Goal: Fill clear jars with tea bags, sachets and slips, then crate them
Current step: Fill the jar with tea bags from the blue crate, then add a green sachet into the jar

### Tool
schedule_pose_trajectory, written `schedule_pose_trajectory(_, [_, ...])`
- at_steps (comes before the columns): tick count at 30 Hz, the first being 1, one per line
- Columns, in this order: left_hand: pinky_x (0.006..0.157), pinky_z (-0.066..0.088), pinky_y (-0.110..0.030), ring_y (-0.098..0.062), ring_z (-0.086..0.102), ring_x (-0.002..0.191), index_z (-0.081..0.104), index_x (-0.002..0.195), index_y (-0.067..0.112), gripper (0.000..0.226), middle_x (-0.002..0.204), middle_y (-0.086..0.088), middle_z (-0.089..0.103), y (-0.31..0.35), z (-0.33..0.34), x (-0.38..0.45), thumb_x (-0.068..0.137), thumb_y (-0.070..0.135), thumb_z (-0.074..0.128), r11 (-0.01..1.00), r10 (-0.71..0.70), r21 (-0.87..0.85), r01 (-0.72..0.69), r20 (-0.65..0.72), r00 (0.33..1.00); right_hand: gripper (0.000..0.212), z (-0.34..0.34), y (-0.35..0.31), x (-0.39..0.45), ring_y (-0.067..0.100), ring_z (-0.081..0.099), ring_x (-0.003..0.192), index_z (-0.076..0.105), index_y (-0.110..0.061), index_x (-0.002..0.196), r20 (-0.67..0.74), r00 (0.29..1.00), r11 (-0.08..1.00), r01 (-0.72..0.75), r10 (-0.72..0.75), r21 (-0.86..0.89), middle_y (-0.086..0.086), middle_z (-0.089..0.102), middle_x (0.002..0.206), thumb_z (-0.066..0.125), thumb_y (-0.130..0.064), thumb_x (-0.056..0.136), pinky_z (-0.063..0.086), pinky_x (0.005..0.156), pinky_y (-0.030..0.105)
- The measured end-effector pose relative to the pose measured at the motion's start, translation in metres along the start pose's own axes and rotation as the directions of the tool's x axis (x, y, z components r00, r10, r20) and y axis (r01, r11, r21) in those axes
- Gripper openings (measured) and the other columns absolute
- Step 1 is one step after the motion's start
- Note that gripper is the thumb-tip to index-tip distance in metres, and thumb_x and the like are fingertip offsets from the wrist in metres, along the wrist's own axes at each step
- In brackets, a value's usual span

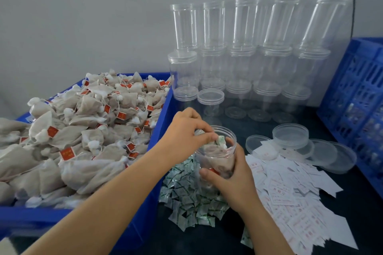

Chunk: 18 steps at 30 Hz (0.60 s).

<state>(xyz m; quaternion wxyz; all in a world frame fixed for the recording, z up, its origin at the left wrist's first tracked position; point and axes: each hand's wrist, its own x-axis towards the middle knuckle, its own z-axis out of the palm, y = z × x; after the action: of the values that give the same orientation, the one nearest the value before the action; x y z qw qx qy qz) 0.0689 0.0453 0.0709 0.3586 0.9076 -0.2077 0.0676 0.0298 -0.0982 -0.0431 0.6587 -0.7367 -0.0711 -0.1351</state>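
My right grip (232, 174) wraps the clear jar (215, 151), half full of tea bags | my left grip (186, 130) pinches a green-printed sachet (220, 141) at its mouth | sachet pile (192, 196) just below | slips (290, 192), red print unreadable, right | tea-bag bin (159, 126) left.

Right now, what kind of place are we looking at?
Most likely a small hand-packing station for tea products, not a home kitchen. Clues: a blue bin heaped with bulk tea bags, stacked rows of empty clear jars against the wall, and loose piles of sachets and printed slips.
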Motion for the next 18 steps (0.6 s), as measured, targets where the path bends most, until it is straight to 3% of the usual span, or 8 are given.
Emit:
schedule_pose_trajectory(4, [0.085, 0.026, -0.017, -0.009, 0.032, 0.100, 0.074, 0.087, 0.027, 0.012, 0.093, 0.016, 0.037, -0.004, 0.007, 0.001, 0.081, 0.036, 0.071, 0.999, -0.047, -0.012, 0.047, -0.011, 0.999, 0.089, 0.001, 0.000, 0.000, 0.001, 0.062, 0.114, 0.039, -0.065, 0.125, 0.006, 1.000, 1.000, -0.001, 0.001, 0.001, -0.025, 0.061, 0.125, 0.087, -0.064, 0.050, 0.053, 0.092, 0.026])
schedule_pose_trajectory(7, [0.081, 0.025, -0.013, -0.007, 0.028, 0.102, 0.075, 0.090, 0.026, 0.014, 0.097, 0.019, 0.038, -0.005, 0.008, 0.002, 0.083, 0.036, 0.070, 0.996, -0.080, -0.043, 0.081, 0.019, 0.997, 0.095, 0.001, 0.001, -0.001, 0.002, 0.062, 0.115, 0.040, -0.058, 0.130, 0.015, 1.000, 1.000, -0.010, 0.010, -0.003, -0.021, 0.062, 0.126, 0.086, -0.069, 0.048, 0.054, 0.093, 0.029])
schedule_pose_trajectory(11, [0.093, 0.028, -0.023, -0.010, 0.032, 0.110, 0.073, 0.099, 0.029, 0.020, 0.100, 0.019, 0.039, -0.005, 0.009, 0.001, 0.085, 0.041, 0.065, 0.990, -0.099, -0.094, 0.104, 0.054, 0.994, 0.092, 0.001, 0.000, -0.002, -0.002, 0.061, 0.115, 0.039, -0.067, 0.124, 0.012, 1.000, 1.000, -0.012, 0.012, 0.003, -0.029, 0.059, 0.125, 0.083, -0.077, 0.043, 0.053, 0.087, 0.021])
schedule_pose_trajectory(13, [0.099, 0.033, -0.026, -0.010, 0.034, 0.116, 0.064, 0.112, 0.037, 0.038, 0.108, 0.016, 0.039, -0.002, 0.007, 0.001, 0.080, 0.057, 0.058, 0.982, -0.086, -0.167, 0.093, 0.043, 0.995, 0.086, 0.001, -0.003, -0.001, -0.006, 0.061, 0.112, 0.040, -0.073, 0.118, 0.003, 1.000, 1.000, -0.009, 0.009, 0.022, -0.034, 0.058, 0.123, 0.086, -0.070, 0.045, 0.052, 0.082, 0.013])
schedule_pose_trajectory(15, [0.098, 0.036, -0.019, -0.006, 0.035, 0.120, 0.043, 0.134, 0.036, 0.077, 0.123, 0.014, 0.036, 0.000, 0.005, -0.001, 0.067, 0.071, 0.053, 0.968, -0.051, -0.243, 0.066, 0.068, 0.996, 0.083, -0.001, -0.007, -0.001, -0.007, 0.061, 0.110, 0.042, -0.071, 0.118, -0.004, 1.000, 0.999, 0.000, 0.000, 0.034, -0.035, 0.059, 0.122, 0.087, -0.062, 0.049, 0.049, 0.081, 0.007])
schedule_pose_trajectory(18, [0.095, 0.035, -0.008, 0.001, 0.031, 0.126, 0.008, 0.150, 0.030, 0.111, 0.137, 0.015, 0.028, -0.006, 0.005, -0.001, 0.064, 0.067, 0.067, 0.956, 0.009, -0.287, 0.060, 0.233, 0.972, 0.087, -0.005, -0.013, 0.001, -0.004, 0.062, 0.111, 0.042, -0.062, 0.125, -0.024, 1.000, 0.999, 0.020, -0.019, 0.042, -0.032, 0.060, 0.122, 0.087, -0.060, 0.051, 0.055, 0.082, 0.017])
